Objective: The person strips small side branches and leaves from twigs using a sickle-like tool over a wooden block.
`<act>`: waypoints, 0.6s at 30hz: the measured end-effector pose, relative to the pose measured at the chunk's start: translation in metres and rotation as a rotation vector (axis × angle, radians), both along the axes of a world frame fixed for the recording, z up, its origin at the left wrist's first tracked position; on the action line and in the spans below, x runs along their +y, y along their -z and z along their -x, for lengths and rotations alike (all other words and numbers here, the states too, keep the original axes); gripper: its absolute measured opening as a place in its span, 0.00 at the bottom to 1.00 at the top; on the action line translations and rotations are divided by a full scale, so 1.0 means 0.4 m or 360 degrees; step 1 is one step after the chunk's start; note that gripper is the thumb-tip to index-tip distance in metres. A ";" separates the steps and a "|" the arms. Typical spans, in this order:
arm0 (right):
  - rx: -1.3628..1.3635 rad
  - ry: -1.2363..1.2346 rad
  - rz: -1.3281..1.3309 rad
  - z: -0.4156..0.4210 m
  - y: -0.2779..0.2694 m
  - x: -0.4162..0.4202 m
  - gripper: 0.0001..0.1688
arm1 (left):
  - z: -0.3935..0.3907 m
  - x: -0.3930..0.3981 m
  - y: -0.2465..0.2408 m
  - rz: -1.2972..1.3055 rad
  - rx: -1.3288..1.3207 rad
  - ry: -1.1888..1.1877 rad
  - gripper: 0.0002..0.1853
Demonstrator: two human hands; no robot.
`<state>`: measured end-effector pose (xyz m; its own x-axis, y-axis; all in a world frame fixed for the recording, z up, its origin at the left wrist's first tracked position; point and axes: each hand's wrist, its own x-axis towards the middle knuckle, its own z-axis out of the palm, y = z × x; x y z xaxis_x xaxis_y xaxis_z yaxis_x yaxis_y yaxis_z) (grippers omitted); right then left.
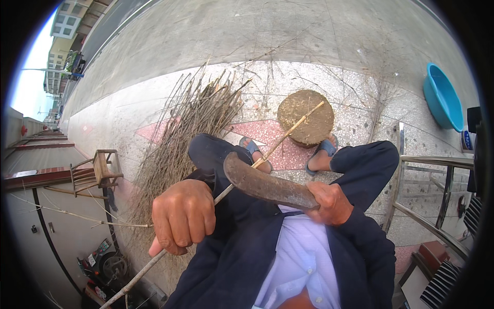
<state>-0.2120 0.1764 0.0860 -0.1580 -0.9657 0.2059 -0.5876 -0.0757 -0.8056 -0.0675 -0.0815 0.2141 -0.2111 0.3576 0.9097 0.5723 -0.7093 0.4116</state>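
My left hand (183, 216) is closed around a long thin branch (142, 272). The branch slants from the lower left, passes behind the blade and ends over a round wooden chopping block (308, 116). From this angle I cannot tell whether its tip touches the block. My right hand (332, 202) grips a rusty billhook (266, 181) near the base of its blade; the handle is hidden. Its broad, curved end points left and crosses the branch. On the floor left of my knees lies a large pile of thin cut branches (193, 112).
A turquoise plastic basin (444, 96) sits at the far right, beyond a metal-framed chair or rail (434, 159). A small wooden chair (103, 168) is to the left. Loose twigs (380, 96) litter the terrazzo floor. Side twigs (96, 222) stick out left of my left hand.
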 end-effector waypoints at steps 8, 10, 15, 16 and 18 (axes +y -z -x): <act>0.0141 0.0089 -0.0125 0.000 -0.005 0.005 0.26 | -0.010 -0.001 0.007 0.0151 -0.0017 0.0107 0.24; 0.0111 -0.0015 -0.0123 0.005 -0.026 0.012 0.25 | -0.001 0.011 0.007 0.0174 -0.0009 0.0151 0.24; 0.0207 -0.0016 -0.0154 0.038 -0.022 0.027 0.27 | -0.001 0.035 0.009 0.0253 -0.0026 0.0206 0.23; 0.0255 0.0030 -0.0188 0.044 -0.020 0.029 0.26 | 0.000 0.034 0.011 0.0257 -0.0018 0.0199 0.23; 0.0235 -0.0112 -0.0166 0.041 -0.043 0.025 0.26 | 0.003 0.037 0.011 0.0258 -0.0003 0.0196 0.23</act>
<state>-0.2286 0.1864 0.1031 -0.0647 -0.9906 0.1201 -0.6960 -0.0415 -0.7169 -0.0687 -0.0667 0.2098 -0.1582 0.5225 0.8378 0.4843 -0.6984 0.5270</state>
